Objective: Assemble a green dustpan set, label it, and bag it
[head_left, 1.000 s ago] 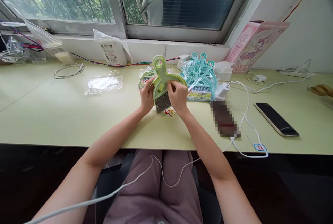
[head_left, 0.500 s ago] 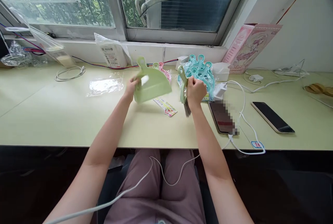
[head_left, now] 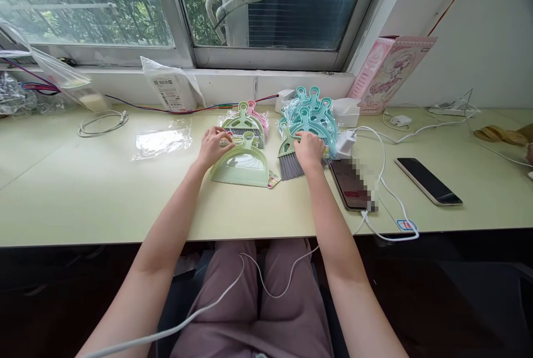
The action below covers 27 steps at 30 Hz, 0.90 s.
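A pale green dustpan [head_left: 241,167] lies on the table with its handle pointing to the window and its wide edge towards me. My left hand [head_left: 214,147] hovers at its upper left edge, fingers apart and curved, holding nothing. To the right, a green hand brush [head_left: 287,150] rests with its grey bristles facing me. My right hand [head_left: 310,150] has its fingers closed on the brush's right side; the fingertips are partly hidden. A printed card [head_left: 273,180] sticks out from beneath the dustpan's right corner.
Behind the dustpan sit a wrapped green brush set [head_left: 244,119] and a pink one [head_left: 261,116]. Several turquoise sets in plastic [head_left: 312,111] stand behind the brush. Right of them are a charging phone [head_left: 352,186], another phone [head_left: 428,181] and white cables. Clear plastic wrap [head_left: 162,140] lies left.
The dustpan has come down from the air onto the table, and my left hand has let go. The brush has been lowered and turned so its bristles show broadly. The view has shifted slightly.
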Available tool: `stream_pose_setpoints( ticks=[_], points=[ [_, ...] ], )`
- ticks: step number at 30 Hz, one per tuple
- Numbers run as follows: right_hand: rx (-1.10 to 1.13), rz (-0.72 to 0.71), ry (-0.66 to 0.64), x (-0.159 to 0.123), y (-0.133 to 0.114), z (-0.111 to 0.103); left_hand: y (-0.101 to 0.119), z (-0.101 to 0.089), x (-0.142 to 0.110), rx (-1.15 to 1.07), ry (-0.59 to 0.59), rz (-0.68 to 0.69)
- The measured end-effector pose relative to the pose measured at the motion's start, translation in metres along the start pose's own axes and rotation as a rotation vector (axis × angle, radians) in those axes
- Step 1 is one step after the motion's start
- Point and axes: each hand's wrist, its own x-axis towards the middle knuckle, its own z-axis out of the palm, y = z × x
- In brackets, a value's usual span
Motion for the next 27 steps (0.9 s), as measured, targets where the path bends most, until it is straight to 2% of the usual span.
stream_pose_setpoints(
  ticks=[3,5,7,9,11,14,16,18,20,22,25,27],
  points=[
    [-0.083,-0.075,0.044,-0.002,0.002,0.008,-0.004,0.0,-0.002,0.029,-0.084,0.086],
    [-0.108,-0.094,0.044,0.001,0.008,0.015,-0.004,0.004,-0.004,0.043,-0.126,0.087],
    [-0.11,-0.109,0.032,0.006,0.015,0.02,-0.003,0.009,-0.004,0.024,-0.112,0.071],
    [-0.107,-0.124,0.034,0.012,0.023,0.025,-0.002,0.011,-0.001,-0.069,-0.044,0.04],
    [-0.103,-0.139,0.042,0.017,0.028,0.027,-0.003,0.009,0.003,-0.26,0.058,-0.038],
    [-0.083,-0.164,0.062,0.018,0.029,0.027,-0.007,0.0,0.01,-0.714,0.194,-0.22],
    [-0.056,-0.187,0.084,0.017,0.027,0.026,-0.012,-0.006,0.012,-1.012,0.239,-0.305],
    [0.011,-0.194,0.092,0.017,0.023,0.023,-0.018,-0.01,0.013,-1.214,0.275,-0.352],
    [0.187,-0.196,0.058,0.017,0.019,0.018,-0.024,-0.01,0.013,-1.326,0.343,-0.399],
    [0.512,-0.237,-0.059,0.015,0.013,0.011,-0.03,-0.007,0.014,-1.378,0.385,-0.459],
    [1.035,-0.389,-0.342,0.006,-0.002,-0.001,-0.032,0.0,0.015,-1.359,0.345,-0.547],
    [1.207,-0.471,-0.492,-0.005,-0.018,-0.005,-0.026,0.007,0.014,-1.311,0.287,-0.56]
  ],
)
